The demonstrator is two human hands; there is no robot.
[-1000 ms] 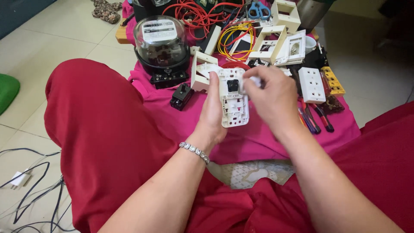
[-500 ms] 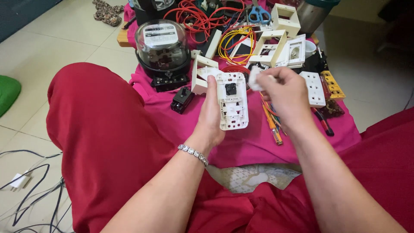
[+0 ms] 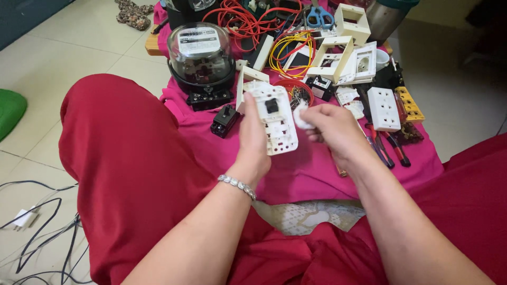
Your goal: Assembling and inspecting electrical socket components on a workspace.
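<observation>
My left hand point(image 3: 254, 138) holds a white switch plate point(image 3: 275, 117) upright by its left edge; the plate has a small black square part near its top. My right hand point(image 3: 334, 131) is just right of the plate, its fingers pinched on a small white piece point(image 3: 301, 117) that nearly touches the plate's right edge. Both hands hover over a pink cloth point(image 3: 306, 163) spread on the floor between my red-clad legs. A silver bracelet point(image 3: 237, 186) circles my left wrist.
On the cloth lie a domed electricity meter point(image 3: 202, 53), a black breaker point(image 3: 224, 120), white frames point(image 3: 332, 59), a white socket point(image 3: 383, 108), screwdrivers point(image 3: 388, 148), red and yellow wire coils point(image 3: 293, 45), and scissors point(image 3: 319, 17). Cables point(image 3: 31, 232) trail on the tiled floor left.
My right hand has drawn back from the plate, then come down beside its right edge with a small white piece. The left hand has tilted the plate slightly.
</observation>
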